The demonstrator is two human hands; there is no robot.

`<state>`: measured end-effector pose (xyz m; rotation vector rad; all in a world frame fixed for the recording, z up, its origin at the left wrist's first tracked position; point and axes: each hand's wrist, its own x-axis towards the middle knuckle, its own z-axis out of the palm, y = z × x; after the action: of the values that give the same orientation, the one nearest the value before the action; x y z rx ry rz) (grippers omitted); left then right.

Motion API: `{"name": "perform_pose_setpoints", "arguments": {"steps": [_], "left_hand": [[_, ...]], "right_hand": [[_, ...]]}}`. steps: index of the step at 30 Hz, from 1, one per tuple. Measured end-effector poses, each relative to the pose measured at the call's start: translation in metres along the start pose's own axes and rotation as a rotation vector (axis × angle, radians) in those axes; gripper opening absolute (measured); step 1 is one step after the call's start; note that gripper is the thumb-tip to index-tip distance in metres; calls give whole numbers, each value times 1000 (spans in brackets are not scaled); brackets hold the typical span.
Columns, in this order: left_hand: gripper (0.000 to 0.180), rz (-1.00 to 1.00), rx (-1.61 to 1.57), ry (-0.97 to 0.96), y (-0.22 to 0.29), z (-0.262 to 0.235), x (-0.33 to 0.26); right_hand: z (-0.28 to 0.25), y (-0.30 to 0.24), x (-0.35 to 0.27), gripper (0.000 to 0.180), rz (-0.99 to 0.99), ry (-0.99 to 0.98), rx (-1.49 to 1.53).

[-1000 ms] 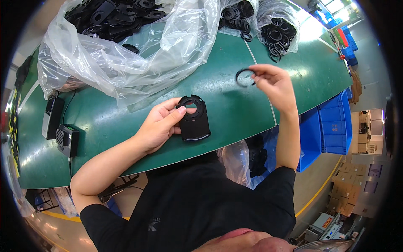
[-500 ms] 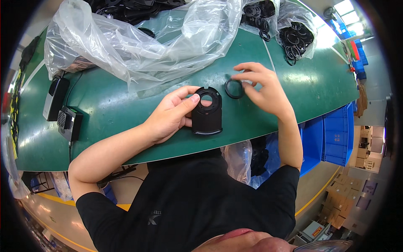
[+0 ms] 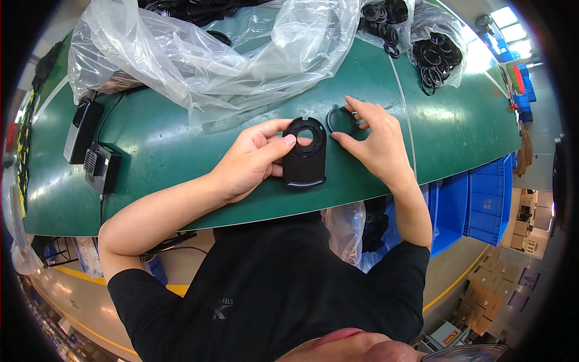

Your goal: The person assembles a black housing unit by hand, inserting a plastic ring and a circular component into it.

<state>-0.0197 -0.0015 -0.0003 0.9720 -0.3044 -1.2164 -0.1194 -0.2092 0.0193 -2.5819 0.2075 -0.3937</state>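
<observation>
My left hand [image 3: 256, 158] is closed on a flat black plastic plate [image 3: 304, 166], thumb on its front face and fingers behind. The plate stands tilted toward me, with a round hole in its upper part and a curved lip along its lower edge. Just right of the plate, my right hand [image 3: 380, 142] grips a thin black ring [image 3: 329, 119] by its rim, with the thumb at the near side and fingertips at the far side. The ring and the plate are a small gap apart.
A large clear plastic bag [image 3: 241, 78] holding black parts [image 3: 193, 11] spreads over the green table [image 3: 368, 175]. Bags of black rings [image 3: 435, 57] lie at the far right. Two small black devices [image 3: 102, 166] stand at left. Blue bins [image 3: 485, 193] sit beyond the table's right edge.
My right hand has shifted its hold on the ring: the fingers now span it from far to near rim, instead of pinching its right side. The ring is tilted differently.
</observation>
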Motion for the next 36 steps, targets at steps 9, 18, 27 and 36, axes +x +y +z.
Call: {"name": "perform_pose_setpoints", "arguments": {"steps": [9, 18, 27, 36], "left_hand": [[33, 36, -58, -53, -3, -1, 1], [38, 26, -114, -132, -5, -9, 3], [40, 58, -117, -170, -7, -9, 3], [40, 52, 46, -132, -6, -10, 3]], "right_hand": [[5, -29, -10, 55, 14, 129, 490], [21, -48, -9, 53, -280, 194, 106], [24, -53, -12, 53, -336, 224, 39], [24, -52, -11, 51, -305, 185, 51]]}}
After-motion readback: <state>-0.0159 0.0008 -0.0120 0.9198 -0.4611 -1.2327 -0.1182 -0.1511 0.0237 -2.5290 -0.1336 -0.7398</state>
